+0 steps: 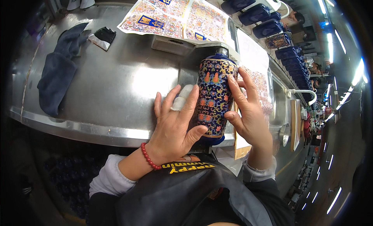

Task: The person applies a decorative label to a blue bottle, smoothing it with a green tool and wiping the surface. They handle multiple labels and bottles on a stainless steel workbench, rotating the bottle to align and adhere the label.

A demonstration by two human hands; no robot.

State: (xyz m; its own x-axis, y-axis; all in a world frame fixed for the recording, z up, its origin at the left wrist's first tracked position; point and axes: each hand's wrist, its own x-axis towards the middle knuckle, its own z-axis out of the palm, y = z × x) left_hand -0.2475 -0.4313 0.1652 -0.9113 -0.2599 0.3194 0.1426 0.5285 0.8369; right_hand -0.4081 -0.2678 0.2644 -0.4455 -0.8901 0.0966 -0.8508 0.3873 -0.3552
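Observation:
A dark blue bottle (pixel 214 96) lies between my hands, its neck pointing away from me. A colourful floral pattern in orange, yellow and blue covers its upward side. My left hand (pixel 173 121) rests along the bottle's left side, fingers stretched and spread, the thumb near its base. One of its fingers wears a white wrap (pixel 181 98). On the other side, my right hand (pixel 248 109) touches the bottle's right edge with fingertips and thumb, its fingers apart. What supports the bottle from below is mostly hidden.
Printed sheets of floral labels (pixel 175 18) lie beyond the bottle on the metal table (pixel 116 78). A dark cloth (pixel 58 78) and a small black-and-silver packet (pixel 103 37) are at the left. Several blue bottles (pixel 268 28) line the far right, near a white curved pipe (pixel 307 92).

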